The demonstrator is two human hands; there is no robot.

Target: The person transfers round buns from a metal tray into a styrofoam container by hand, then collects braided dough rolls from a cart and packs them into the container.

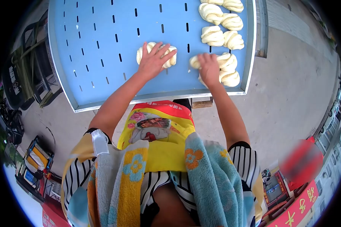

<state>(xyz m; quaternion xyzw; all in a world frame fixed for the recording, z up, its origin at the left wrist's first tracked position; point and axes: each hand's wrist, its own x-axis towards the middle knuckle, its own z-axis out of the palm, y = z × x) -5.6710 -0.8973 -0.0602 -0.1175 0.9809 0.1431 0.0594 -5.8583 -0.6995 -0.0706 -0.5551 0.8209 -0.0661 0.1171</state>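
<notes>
My left hand point(152, 63) rests on pale twisted dough buns point(172, 60) on the blue tray point(102, 38), its fingers spread over their tops. How many buns lie beneath it is partly hidden. At the right, my right hand point(209, 70) curls over another twisted dough bun point(194, 62), slightly blurred, fingers close together. Part of a further bun shows under that wrist. Touching or close beside it are twisted buns point(227, 61) near the tray's front right corner.
More twisted buns point(212, 36) stand in pairs along the tray's right side. The tray has rows of dark slots and a raised metal rim point(102, 104). A black chair-like frame point(28, 68) stands at the left on the concrete floor point(284, 90). Red signs show lower right.
</notes>
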